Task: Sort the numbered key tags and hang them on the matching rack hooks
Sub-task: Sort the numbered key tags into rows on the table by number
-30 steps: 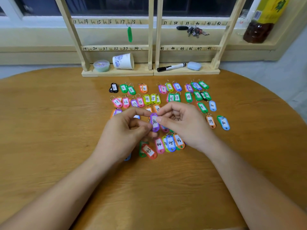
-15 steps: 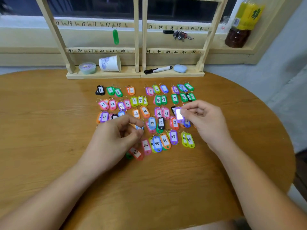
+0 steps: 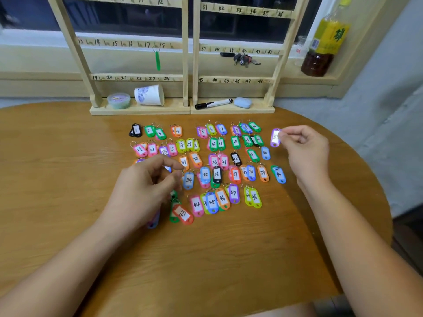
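Several coloured numbered key tags [image 3: 196,170] lie in rows on the round wooden table [image 3: 206,248]. My right hand [image 3: 304,152] pinches a purple tag [image 3: 275,137] and holds it above the table, right of the rows. My left hand [image 3: 146,188] hovers over the left part of the rows with its fingers loosely curled, holding nothing I can see. Behind the tags stands the wooden rack [image 3: 190,53] with numbered hooks. One green tag [image 3: 157,60] hangs near hook 17.
A lidded tub [image 3: 118,100], a tipped paper cup [image 3: 150,95], a black marker [image 3: 213,103] and a blue eraser [image 3: 242,102] lie on the rack's base. A bunch of keys [image 3: 242,59] and a bottle [image 3: 325,40] sit on the sill. The table edge curves at right.
My right hand has carried the purple tag away from my left hand, up and to the right past the rows. My left hand let go and stayed over the tags.
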`<state>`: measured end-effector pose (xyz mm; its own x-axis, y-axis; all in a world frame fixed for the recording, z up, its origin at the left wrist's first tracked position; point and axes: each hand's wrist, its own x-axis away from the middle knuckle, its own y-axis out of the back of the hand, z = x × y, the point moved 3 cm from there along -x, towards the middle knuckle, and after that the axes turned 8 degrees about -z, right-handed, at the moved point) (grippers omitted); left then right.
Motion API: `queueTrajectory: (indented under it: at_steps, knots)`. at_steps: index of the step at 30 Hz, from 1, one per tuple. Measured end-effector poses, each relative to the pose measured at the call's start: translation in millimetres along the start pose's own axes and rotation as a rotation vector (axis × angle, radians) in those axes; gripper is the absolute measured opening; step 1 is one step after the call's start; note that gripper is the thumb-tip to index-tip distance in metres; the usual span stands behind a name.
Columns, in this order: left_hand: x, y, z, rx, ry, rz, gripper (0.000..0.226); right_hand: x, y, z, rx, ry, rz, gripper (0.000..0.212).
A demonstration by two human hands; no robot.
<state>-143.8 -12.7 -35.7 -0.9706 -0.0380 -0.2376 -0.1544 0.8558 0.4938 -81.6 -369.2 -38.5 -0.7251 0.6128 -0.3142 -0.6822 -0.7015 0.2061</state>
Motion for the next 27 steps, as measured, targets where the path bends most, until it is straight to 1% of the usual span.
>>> queueTrajectory:
  at_steps: [5, 9, 12, 15, 18, 24, 27]
  knots:
    - [0.0, -1.2, 1.0, -0.001, -0.02, 0.004, 0.006, -6.9, -6.6, -13.7, 0.207, -0.069, 0.091, 0.004]
    - [-1.3, -1.4, 2.1, -0.019, -0.016, 0.005, 0.006, -5.2, -10.8, -18.5, 0.339, -0.052, 0.144, 0.007]
    - [-2.2, -1.6, 3.6, -0.026, -0.004, 0.003, 0.007, -5.4, -10.2, -20.2, 0.409, -0.006, 0.157, 0.01]
    - [-5.5, 0.7, 5.2, -0.026, 0.019, -0.002, 0.007, -2.1, -8.8, -9.9, 0.459, 0.098, 0.124, 0.011]
    - [-14.8, 5.8, 8.0, -0.022, 0.056, -0.042, 0.009, 5.3, -19.1, 10.8, 0.451, 0.184, 0.149, 0.01]
    - [-50.3, 24.4, 27.1, 0.012, 0.166, -0.094, 0.011, 22.7, -67.1, 52.4, 0.352, 0.264, 0.308, 0.013]
    - [-77.9, 38.8, 39.1, -0.019, 0.205, -0.147, 0.011, 33.2, -100.7, 69.5, 0.307, 0.283, 0.396, 0.012]
